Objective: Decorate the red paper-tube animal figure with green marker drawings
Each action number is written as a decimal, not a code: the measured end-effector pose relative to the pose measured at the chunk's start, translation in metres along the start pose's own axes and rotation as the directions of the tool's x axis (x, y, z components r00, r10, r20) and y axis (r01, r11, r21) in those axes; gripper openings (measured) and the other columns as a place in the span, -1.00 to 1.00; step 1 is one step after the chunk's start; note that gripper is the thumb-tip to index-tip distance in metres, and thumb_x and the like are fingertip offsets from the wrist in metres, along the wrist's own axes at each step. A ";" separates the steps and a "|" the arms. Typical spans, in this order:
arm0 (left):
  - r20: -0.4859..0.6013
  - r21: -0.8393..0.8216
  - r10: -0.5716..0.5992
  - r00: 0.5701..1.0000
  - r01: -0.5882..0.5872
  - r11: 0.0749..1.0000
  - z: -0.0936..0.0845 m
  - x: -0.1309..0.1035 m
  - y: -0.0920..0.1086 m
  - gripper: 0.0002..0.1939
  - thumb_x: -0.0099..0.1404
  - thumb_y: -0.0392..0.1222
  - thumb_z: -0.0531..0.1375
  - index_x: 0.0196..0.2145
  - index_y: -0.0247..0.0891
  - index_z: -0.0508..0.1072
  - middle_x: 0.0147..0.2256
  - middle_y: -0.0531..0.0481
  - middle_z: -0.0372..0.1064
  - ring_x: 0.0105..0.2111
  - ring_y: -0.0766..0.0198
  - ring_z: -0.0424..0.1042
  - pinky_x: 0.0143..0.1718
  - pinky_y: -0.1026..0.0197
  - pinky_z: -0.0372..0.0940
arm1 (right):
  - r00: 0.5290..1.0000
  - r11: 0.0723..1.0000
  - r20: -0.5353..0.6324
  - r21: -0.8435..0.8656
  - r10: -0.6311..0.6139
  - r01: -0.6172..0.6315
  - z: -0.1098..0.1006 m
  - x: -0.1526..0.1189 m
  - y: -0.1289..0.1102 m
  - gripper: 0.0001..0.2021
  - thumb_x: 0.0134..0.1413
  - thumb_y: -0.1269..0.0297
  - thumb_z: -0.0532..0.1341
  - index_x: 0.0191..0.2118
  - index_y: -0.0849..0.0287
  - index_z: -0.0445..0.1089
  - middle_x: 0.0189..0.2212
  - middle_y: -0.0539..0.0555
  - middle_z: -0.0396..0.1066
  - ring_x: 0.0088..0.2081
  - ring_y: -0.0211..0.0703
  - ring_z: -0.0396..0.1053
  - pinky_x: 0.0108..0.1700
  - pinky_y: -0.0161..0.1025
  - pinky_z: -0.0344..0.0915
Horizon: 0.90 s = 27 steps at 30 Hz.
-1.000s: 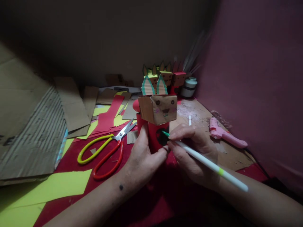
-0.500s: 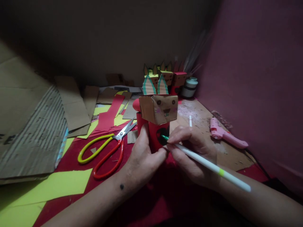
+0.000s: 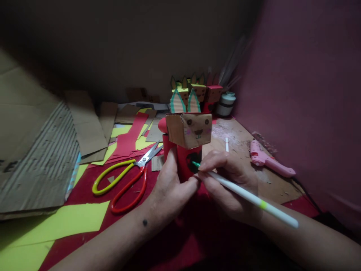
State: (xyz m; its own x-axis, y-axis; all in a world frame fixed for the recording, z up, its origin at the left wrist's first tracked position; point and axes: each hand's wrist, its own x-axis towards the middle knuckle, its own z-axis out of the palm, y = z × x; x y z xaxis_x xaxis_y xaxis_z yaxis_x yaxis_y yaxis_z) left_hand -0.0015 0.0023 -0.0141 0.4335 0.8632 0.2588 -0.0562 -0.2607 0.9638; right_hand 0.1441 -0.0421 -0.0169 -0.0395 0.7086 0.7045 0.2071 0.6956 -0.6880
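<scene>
Left hand (image 3: 176, 180) clasping red body (image 3: 184, 162)

Scissors (image 3: 144, 160) (blades slightly open) nr red paper (image 3: 126, 143), pink glue gun (image 3: 266, 162) on brn board (image 3: 278, 188), lidded jar (image 3: 225, 105) nr wall (image 3: 299, 94).

A boxy cardboard animal figure (image 3: 196, 130) with teal-edged ears and a red body is held upright, its dark-patched front met by a white, green-tipped marker (image 3: 248, 194).
</scene>
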 end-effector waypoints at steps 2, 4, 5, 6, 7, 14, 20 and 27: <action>0.000 0.007 -0.011 1.000 0.011 1.000 0.000 0.000 0.001 -0.55 0.15 -0.36 0.25 -0.01 -0.29 0.26 -0.10 -0.08 0.41 -0.07 0.12 0.44 0.05 0.05 0.36 | 1.000 1.000 0.008 -0.008 0.010 -0.010 0.000 0.000 -0.001 -0.77 0.18 0.55 0.22 -0.19 0.02 0.40 -0.42 -0.03 0.33 -0.44 -0.20 0.33 -0.42 -0.22 0.28; 0.001 0.011 -0.020 1.000 0.020 1.000 0.000 0.000 0.001 -0.53 0.15 -0.36 0.25 0.02 -0.31 0.26 -0.06 -0.11 0.40 -0.04 0.11 0.44 0.07 0.03 0.34 | 1.000 1.000 0.008 -0.008 0.017 -0.017 0.000 -0.001 -0.002 -0.76 0.18 0.56 0.21 -0.19 0.01 0.40 -0.42 -0.03 0.33 -0.43 -0.20 0.34 -0.41 -0.21 0.29; 0.002 0.012 -0.023 1.000 0.023 1.000 0.000 0.000 0.002 -0.51 0.15 -0.35 0.25 0.04 -0.31 0.25 -0.05 -0.13 0.40 -0.02 0.09 0.43 0.09 0.02 0.33 | 1.000 1.000 0.004 -0.004 0.018 -0.018 0.000 -0.001 -0.001 -0.75 0.18 0.56 0.20 -0.18 0.01 0.40 -0.41 -0.04 0.33 -0.43 -0.20 0.34 -0.40 -0.21 0.29; 0.003 0.011 -0.029 1.000 0.029 1.000 0.000 0.000 0.002 -0.49 0.15 -0.35 0.24 0.05 -0.32 0.25 -0.04 -0.14 0.40 -0.01 0.08 0.43 0.11 0.00 0.32 | 1.000 1.000 -0.005 0.000 0.021 -0.021 0.000 -0.002 -0.001 -0.75 0.19 0.56 0.20 -0.18 0.01 0.41 -0.41 -0.04 0.34 -0.42 -0.20 0.33 -0.40 -0.21 0.30; 0.004 0.008 -0.034 0.999 0.034 0.999 0.000 0.000 0.001 -0.48 0.14 -0.35 0.24 0.06 -0.32 0.25 -0.03 -0.14 0.39 -0.01 0.07 0.42 0.13 -0.02 0.31 | 1.000 1.000 -0.016 0.001 0.024 -0.024 0.001 -0.002 0.000 -0.76 0.20 0.55 0.21 -0.17 0.01 0.41 -0.40 -0.04 0.34 -0.41 -0.20 0.33 -0.38 -0.21 0.31; 0.004 0.003 -0.044 0.999 0.044 0.999 -0.001 0.000 0.000 -0.54 0.15 -0.35 0.25 0.01 -0.26 0.26 -0.04 -0.11 0.40 -0.01 0.07 0.43 0.14 -0.03 0.31 | 0.999 1.000 -0.028 -0.011 0.021 -0.021 0.001 -0.001 0.001 -0.76 0.20 0.54 0.22 -0.15 0.01 0.42 -0.37 -0.01 0.38 -0.38 -0.17 0.35 -0.35 -0.18 0.35; 0.007 0.018 0.004 1.000 -0.004 1.000 -0.002 0.000 0.000 -0.51 0.14 -0.38 0.25 0.04 -0.27 0.27 -0.06 -0.08 0.42 -0.03 0.12 0.45 0.06 0.05 0.35 | 0.999 0.999 0.015 -0.017 0.035 -0.035 0.000 -0.001 -0.002 -0.76 0.17 0.55 0.21 -0.20 0.01 0.40 -0.43 -0.03 0.34 -0.43 -0.18 0.34 -0.42 -0.19 0.30; -0.002 0.000 -0.050 0.999 0.050 0.999 -0.001 -0.002 0.001 -0.52 0.14 -0.34 0.24 0.03 -0.31 0.25 -0.04 -0.14 0.38 -0.02 0.06 0.41 0.11 -0.05 0.29 | 0.998 1.000 -0.053 -0.009 0.022 -0.022 0.002 -0.001 0.000 -0.78 0.20 0.53 0.22 -0.16 0.02 0.42 -0.40 -0.02 0.36 -0.40 -0.20 0.33 -0.39 -0.22 0.31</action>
State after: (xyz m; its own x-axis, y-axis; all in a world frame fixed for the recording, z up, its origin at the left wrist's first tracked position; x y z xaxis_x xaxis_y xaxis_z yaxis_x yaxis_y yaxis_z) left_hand -0.0030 0.0008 -0.0137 0.4340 0.8760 0.2105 -0.0344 -0.2174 0.9755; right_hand 0.1427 -0.0427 -0.0184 0.0166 0.7164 0.6975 0.2164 0.6785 -0.7020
